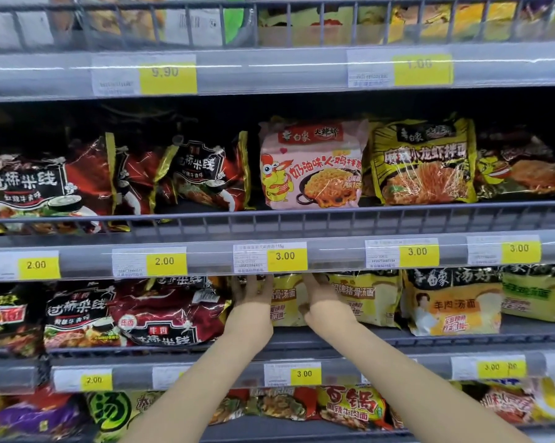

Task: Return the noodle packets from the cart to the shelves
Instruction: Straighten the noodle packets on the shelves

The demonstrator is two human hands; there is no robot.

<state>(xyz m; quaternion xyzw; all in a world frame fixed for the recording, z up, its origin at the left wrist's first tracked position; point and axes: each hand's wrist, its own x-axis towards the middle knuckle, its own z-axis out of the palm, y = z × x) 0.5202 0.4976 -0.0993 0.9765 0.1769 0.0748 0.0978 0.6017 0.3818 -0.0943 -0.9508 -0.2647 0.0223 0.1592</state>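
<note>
A yellow noodle packet stands on the third shelf down, between both my hands. My left hand lies against the packet's left edge with its fingers stretched upward. My right hand holds the packet's right edge, thumb towards the front. The fingertips of both hands are hidden behind the price rail above. No cart is in view.
More yellow packets stand right of my hands, and dark red packets lie to the left. On the shelf above are a pink packet, yellow packets and red ones. Wire guard rails front each shelf.
</note>
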